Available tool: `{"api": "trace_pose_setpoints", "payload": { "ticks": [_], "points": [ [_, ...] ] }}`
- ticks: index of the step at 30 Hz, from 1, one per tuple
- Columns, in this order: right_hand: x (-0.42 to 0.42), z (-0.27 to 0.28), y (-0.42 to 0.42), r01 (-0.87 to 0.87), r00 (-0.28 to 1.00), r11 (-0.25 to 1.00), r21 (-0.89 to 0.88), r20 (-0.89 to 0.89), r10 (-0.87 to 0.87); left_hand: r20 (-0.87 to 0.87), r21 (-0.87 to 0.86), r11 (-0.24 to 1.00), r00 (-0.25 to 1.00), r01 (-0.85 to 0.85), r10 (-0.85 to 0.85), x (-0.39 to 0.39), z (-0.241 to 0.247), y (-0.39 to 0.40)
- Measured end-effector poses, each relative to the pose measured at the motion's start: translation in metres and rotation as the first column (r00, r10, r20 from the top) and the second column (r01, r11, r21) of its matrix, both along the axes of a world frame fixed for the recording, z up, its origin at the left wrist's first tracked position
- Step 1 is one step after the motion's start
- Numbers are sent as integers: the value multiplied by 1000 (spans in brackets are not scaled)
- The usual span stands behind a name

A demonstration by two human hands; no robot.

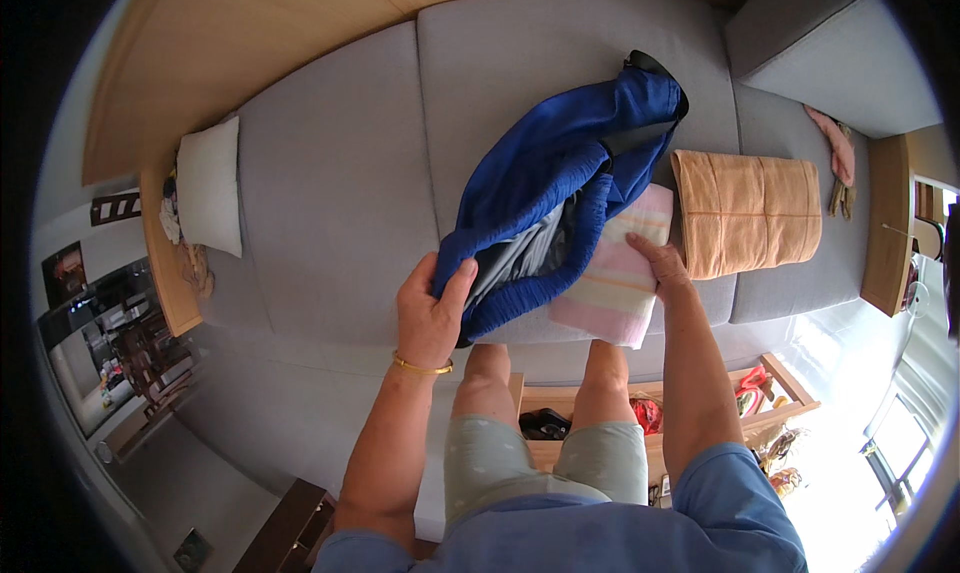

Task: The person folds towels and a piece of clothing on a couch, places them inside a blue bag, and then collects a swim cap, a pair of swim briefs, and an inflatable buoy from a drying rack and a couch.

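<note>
A blue fabric bag [525, 153] with black straps and a grey lining lies on the grey sofa, its gathered mouth spread apart. My left hand [435, 306], with a gold-coloured bangle at the wrist, grips the near left end of the bag's rim. Pressed against the bag's right side is a folded pink, white and yellow striped cloth [615, 295]. My right hand [660, 265] holds this cloth by its right edge, thumb or finger on top. The cloth's upper left part is hidden by the bag. To the right lies a folded orange towel [750, 216].
The grey sofa [337, 160] has a wooden back and wooden arms. A white cushion [210, 186] leans at its left end, a grey cushion [847, 62] at its right. A pink cloth item [832, 141] lies by the right arm. Behind my legs stands a wooden shelf unit [551, 451].
</note>
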State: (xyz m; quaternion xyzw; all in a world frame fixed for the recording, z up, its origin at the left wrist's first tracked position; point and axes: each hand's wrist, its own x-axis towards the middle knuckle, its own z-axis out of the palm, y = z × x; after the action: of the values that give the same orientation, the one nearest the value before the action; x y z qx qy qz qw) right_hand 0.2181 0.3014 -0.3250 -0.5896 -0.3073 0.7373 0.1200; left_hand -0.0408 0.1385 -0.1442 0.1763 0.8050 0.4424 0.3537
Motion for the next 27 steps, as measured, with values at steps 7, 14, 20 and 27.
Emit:
{"api": "trace_pose_setpoints", "payload": {
  "ticks": [7,14,20,27],
  "points": [
    [79,59,-47,-3,1000,988,-152,-21,0,-267,19,997,961,79,-71,-14,-13,4],
    [45,123,-46,-442,767,874,-203,-590,251,-681,52,818,619,573,-391,2,4,15],
    [-32,78,-26,-667,598,745,27,-577,556,-714,-9,535,368,845,-595,1,72,30],
    [-4,77,-62,283,794,845,-454,-384,-472,-712,-298,636,277,712,-645,15,68,-8]
  ]
}}
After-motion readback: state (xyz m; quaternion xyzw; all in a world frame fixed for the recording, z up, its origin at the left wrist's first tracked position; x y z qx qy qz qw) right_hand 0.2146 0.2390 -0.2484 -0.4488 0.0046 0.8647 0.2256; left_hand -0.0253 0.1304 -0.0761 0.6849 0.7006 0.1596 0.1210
